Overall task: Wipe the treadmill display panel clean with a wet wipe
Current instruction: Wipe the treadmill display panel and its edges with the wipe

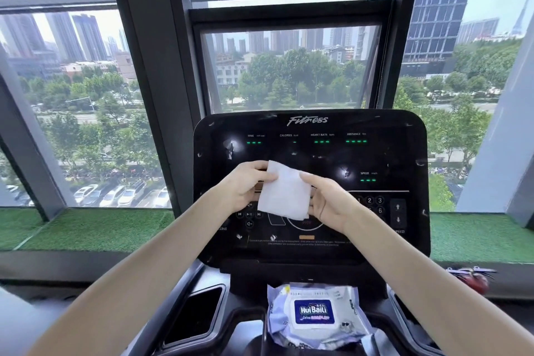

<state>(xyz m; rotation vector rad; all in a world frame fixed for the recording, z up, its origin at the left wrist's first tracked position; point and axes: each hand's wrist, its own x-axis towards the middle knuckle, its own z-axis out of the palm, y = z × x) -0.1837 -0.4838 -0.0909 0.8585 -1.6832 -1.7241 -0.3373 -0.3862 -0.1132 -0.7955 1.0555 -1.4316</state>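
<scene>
Facing city-view windows (86, 110), smudged display panel (390, 153), left hand (245, 185) and right hand (329, 202) pinching 1 wet wipe (284, 191).

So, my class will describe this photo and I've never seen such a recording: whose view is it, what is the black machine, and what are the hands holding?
It is one picture from a camera worn on a person's head, looking forward and down, so you see their own bare arms. The left hand and right hand each pinch a side of a white wet wipe, held in front of the treadmill display panel, a glossy black console with whitish smudges. Below it lies a pack of wet wipes. Behind is a window.
</scene>
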